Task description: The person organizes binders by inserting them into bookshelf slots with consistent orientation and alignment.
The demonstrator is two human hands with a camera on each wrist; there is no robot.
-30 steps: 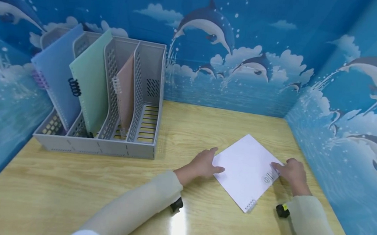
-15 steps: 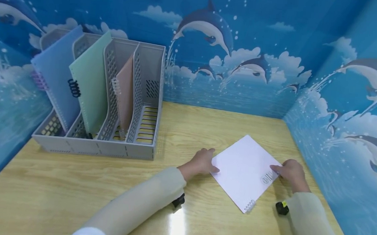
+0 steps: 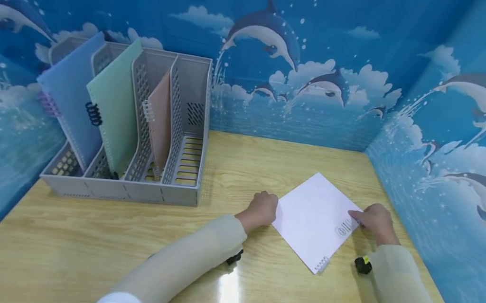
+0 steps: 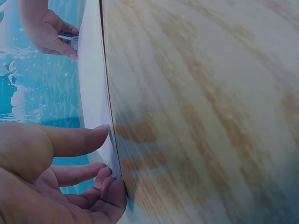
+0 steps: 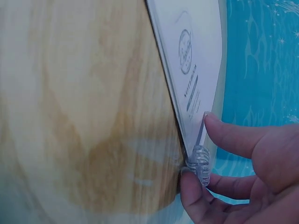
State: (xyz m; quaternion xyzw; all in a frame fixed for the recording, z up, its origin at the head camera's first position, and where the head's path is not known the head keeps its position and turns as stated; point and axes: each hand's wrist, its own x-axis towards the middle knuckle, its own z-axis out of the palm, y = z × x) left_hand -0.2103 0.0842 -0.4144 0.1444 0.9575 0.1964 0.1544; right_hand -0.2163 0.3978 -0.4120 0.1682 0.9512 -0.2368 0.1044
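A white spiral notebook (image 3: 312, 219) lies turned cornerwise on the wooden table, with clear coils (image 3: 321, 264) at its near corner and a small printed mark near its right side. At its left corner is my left hand (image 3: 261, 208), fingers curled against the edge; the left wrist view shows the thumb (image 4: 86, 140) and fingertips (image 4: 108, 179) at the notebook's edge. My right hand (image 3: 376, 221) grips the right corner. In the right wrist view its thumb (image 5: 233, 135) is over the cover and its fingers are by a clear coil (image 5: 200, 163).
Back left stands a grey file rack (image 3: 120, 190) with several slots. A blue notebook (image 3: 74, 90), a green notebook (image 3: 116, 103) and a brown notebook (image 3: 161, 121) lean in it. Its rightmost slot (image 3: 188, 161) holds nothing. Dolphin-printed curtains (image 3: 315, 105) border the back and sides.
My left hand's fingers have curled in at the notebook's left corner, where the thumb and index finger were spread before. The right hand keeps its hold and the notebook hardly shifts.
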